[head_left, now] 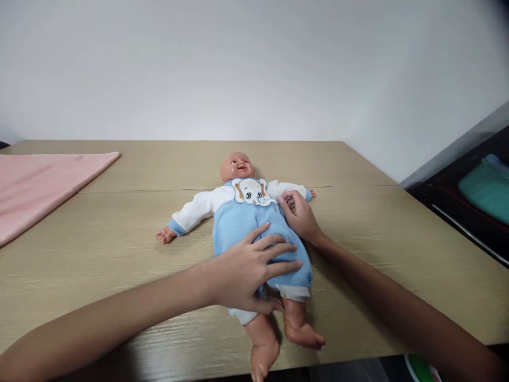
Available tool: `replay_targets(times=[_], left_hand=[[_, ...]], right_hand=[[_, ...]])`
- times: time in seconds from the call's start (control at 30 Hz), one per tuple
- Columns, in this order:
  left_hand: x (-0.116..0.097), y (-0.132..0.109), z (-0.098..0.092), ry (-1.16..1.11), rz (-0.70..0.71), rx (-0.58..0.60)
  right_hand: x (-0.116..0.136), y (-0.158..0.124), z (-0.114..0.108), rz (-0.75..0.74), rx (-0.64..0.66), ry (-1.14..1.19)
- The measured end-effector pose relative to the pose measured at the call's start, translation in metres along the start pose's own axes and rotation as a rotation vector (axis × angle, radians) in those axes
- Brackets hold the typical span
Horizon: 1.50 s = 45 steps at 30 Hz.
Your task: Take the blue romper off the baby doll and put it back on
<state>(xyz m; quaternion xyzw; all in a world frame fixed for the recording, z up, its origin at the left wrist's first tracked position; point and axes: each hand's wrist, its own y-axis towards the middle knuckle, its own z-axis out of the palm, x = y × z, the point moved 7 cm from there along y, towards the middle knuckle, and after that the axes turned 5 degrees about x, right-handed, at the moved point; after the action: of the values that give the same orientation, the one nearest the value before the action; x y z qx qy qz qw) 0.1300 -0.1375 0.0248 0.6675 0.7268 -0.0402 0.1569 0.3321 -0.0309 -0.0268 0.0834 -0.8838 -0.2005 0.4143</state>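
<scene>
A baby doll [237, 167] lies on its back on the wooden table, head away from me and bare feet toward me. It wears a white and light blue outfit [234, 225] with an elephant face patch [252, 193] on the chest. My left hand [254, 265] rests open across the outfit's legs, fingers spread, its thumb low between the doll's legs. At the right side of the doll's waist, my right hand [299, 213] is closed with curled fingers against the outfit. Whether cloth is pinched in it is hidden.
A pink cloth [51, 183] lies flat on the table [358, 239] at the left. The white wall [238, 69] rises behind the far edge. On the right, beyond the table's edge, are a dark surface and a teal item [485, 185]. Something green and white [421, 369] shows below the front edge.
</scene>
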Motion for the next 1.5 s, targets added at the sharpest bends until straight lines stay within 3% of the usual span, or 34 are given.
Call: replay_targets(times=[0.33, 0.5, 0.67, 0.77, 0.87, 1.0, 1.07, 1.17, 1.27, 1.37, 1.5], left_hand=[[0.002, 0.004, -0.002, 0.045, -0.042, -0.079], [0.003, 0.006, -0.001, 0.073, -0.071, -0.109], [0.002, 0.018, -0.025, -0.011, -0.078, -0.108], [0.023, 0.040, -0.051, -0.015, -0.152, -0.183], [0.065, 0.072, -0.065, 0.194, -0.276, -0.192], [0.129, 0.118, -0.050, 0.294, -0.477, 0.054], [0.148, 0.136, -0.039, 0.269, -0.503, 0.145], [0.164, 0.151, -0.026, 0.230, -0.524, 0.191], [0.169, 0.151, -0.024, 0.210, -0.535, 0.139], [0.170, 0.139, -0.034, 0.198, -0.544, 0.013], [0.172, 0.118, -0.058, 0.049, -0.563, -0.253]], right_hand=[[0.003, -0.008, 0.003, -0.045, 0.003, -0.052], [0.002, -0.011, -0.008, -0.034, -0.070, -0.107], [-0.010, -0.006, -0.026, 0.021, -0.170, -0.111], [-0.020, -0.004, -0.031, 0.074, -0.210, -0.059], [-0.026, -0.005, -0.033, 0.114, -0.263, 0.006], [-0.029, -0.008, -0.038, 0.154, -0.363, 0.080], [-0.029, -0.010, -0.041, 0.170, -0.403, 0.109], [-0.028, -0.013, -0.044, 0.175, -0.434, 0.153], [-0.026, -0.015, -0.045, 0.164, -0.460, 0.196], [-0.021, -0.018, -0.050, 0.141, -0.521, 0.222], [-0.010, -0.026, -0.056, 0.095, -0.593, 0.200]])
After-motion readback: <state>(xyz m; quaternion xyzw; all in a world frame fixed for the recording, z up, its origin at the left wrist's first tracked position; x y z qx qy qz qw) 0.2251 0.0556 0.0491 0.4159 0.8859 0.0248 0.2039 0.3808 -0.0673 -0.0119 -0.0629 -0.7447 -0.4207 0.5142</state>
